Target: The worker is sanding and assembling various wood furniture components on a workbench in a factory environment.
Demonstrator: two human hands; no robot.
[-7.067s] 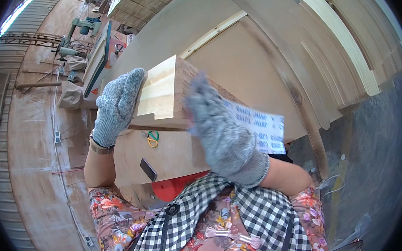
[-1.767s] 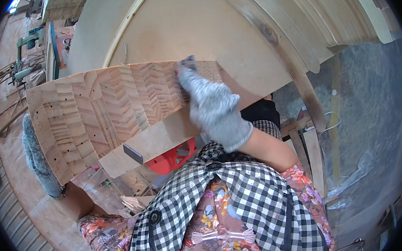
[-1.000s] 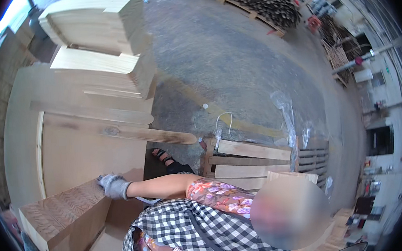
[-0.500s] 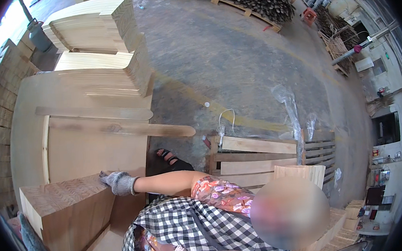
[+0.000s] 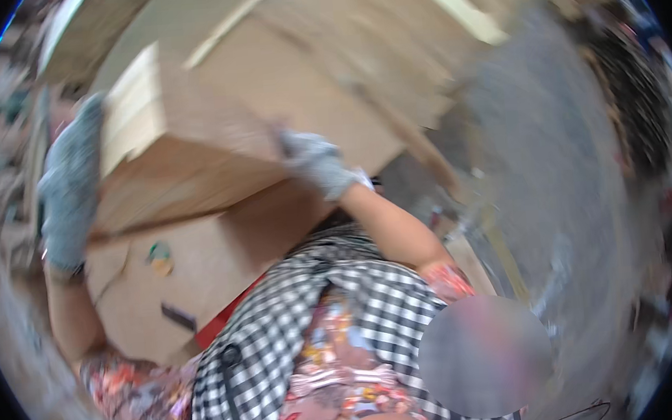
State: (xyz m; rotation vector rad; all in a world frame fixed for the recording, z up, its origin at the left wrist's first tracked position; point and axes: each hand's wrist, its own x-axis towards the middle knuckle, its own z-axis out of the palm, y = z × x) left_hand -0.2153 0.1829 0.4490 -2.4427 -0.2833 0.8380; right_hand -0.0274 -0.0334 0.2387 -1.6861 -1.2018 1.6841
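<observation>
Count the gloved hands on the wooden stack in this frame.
2. The left hand, in a grey glove, presses the stack's left end. The right hand, also grey-gloved, rests on its right side. Motion blur hides the fingers' exact grip.

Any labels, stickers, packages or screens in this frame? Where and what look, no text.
Small round sticker: on the flat wood panel below the lifted wood block, greenish with yellow; blurred.
Dark rectangular tag: lower on the same panel, near its front edge; too blurred to tell more.
No packages or screens visible.
Left hand and right hand, both in grey gloves, grip the block's two ends.
</observation>
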